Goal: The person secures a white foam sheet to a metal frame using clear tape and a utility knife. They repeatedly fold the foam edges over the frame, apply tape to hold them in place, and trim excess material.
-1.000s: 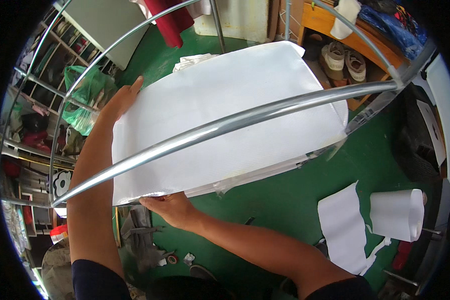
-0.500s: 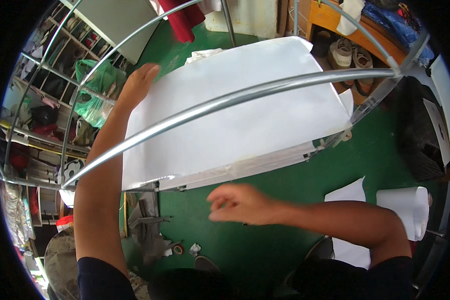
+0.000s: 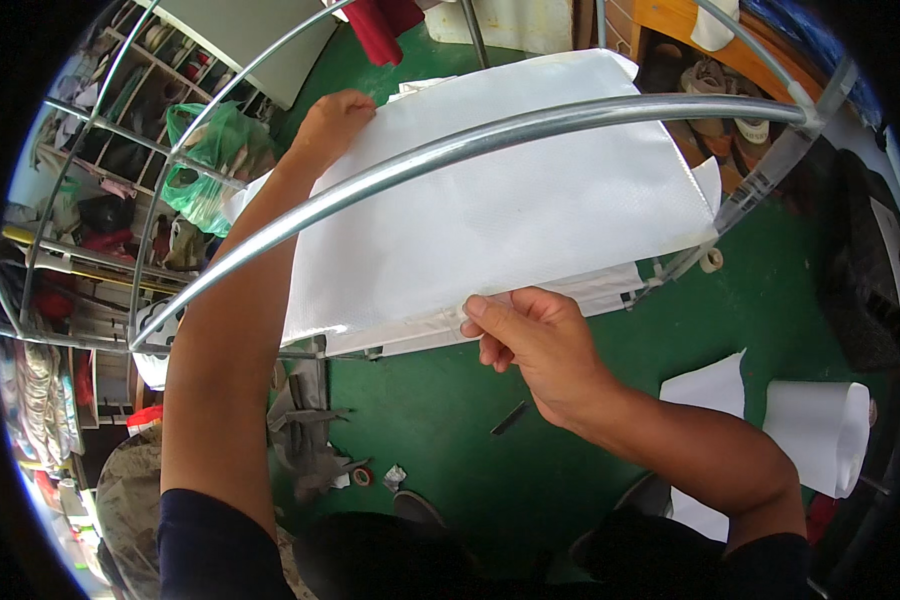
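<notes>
Right hand (image 3: 540,350): fingers (image 3: 490,318) curl over the near edge of the white woven sheet (image 3: 510,210), thumb on top, pinching that edge. Grip looks closed on the fabric, not merely resting.

Left hand (image 3: 332,122): laid flat on the sheet's far left corner, fingers stretched out and pressing down rather than clenched. Left arm runs the whole way along the sheet's left side.

The sheet lies spread between the two hands, its long axis running from the left hand's corner out to the right. It sits directly ahead of the right fingers, which meet it at the middle of the near edge; the right hand is the nearer one to that edge, the left the nearer to the far edge.

A curved metal tube (image 3: 470,150) arcs across in front of the sheet, from low on its left to high on its right.

Below the sheet: green floor (image 3: 450,440) with small scraps. Right of the sheet, on the floor, a roll of white material (image 3: 820,430) and a loose white piece (image 3: 705,385). Left of the sheet, a green plastic bag (image 3: 205,150) against cluttered shelves (image 3: 100,130).
</notes>
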`<state>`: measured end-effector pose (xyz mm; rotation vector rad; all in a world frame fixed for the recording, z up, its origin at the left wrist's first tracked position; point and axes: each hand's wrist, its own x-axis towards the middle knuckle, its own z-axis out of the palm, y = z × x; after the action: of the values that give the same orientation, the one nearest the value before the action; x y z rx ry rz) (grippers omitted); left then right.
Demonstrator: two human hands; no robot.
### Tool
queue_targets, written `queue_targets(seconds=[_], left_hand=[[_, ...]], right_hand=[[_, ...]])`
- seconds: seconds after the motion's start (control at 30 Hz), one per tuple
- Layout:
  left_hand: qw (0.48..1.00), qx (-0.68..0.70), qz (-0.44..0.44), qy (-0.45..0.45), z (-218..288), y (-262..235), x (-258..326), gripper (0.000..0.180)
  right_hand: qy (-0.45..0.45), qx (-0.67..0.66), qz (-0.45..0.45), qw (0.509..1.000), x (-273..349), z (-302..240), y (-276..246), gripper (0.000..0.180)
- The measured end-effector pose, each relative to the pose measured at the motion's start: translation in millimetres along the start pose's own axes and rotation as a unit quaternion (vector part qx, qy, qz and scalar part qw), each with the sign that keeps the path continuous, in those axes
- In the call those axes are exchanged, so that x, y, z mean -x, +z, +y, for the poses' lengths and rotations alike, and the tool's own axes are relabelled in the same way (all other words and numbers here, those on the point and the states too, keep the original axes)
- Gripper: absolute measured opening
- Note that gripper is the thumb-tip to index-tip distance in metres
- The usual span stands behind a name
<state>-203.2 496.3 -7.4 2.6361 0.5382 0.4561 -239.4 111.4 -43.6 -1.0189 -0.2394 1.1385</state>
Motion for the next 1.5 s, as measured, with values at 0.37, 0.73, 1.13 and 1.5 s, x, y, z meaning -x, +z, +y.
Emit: queue_targets(seconds=[0.37,0.73,1.13,1.5], left_hand=[[0.994,0.079,-0.031,-0.066,20,9,-15,0.013],[0.987,0.100,-0.058,-0.115,19,14,-23,0.011],[0.988,0.077,-0.062,-0.119,17,11,-24,0.012],[0.999,-0.006,-0.017,-0.028,32,15,-19,0.017]], right_hand=[[-0.027,0.027,0.008,0.999,-2,8,-10,0.020],[-0.114,0.113,0.022,0.987,-13,32,-25,0.018],[-0.211,0.198,0.023,0.957,-28,26,-30,0.009],[-0.298,0.146,-0.001,0.943,-48,35,-38,0.013]])
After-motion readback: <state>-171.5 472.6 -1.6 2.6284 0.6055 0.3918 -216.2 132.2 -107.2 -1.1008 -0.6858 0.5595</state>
